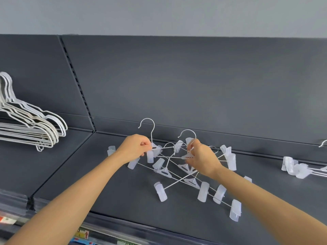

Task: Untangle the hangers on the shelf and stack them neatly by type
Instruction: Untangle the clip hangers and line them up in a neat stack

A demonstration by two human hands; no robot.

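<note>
Tangle of clip hangers (166,172) mid-shelf (123,191), centre. Our left hand (137,147) pinches one hanger's neck; right hand (200,157) pinches neighbouring hook base. Risk we judge: pulling apart with rods crossed, clips snag, near hangers dragged off near edge.

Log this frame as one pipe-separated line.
tangle of metal hangers with translucent clips: unsorted | left hand: grips one | right hand: pinches another | white wire hangers: stacked left

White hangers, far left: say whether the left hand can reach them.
Probably, once it lets go: the left hand grips a clip hanger, and open shelf lies between it and the white hangers.
</note>
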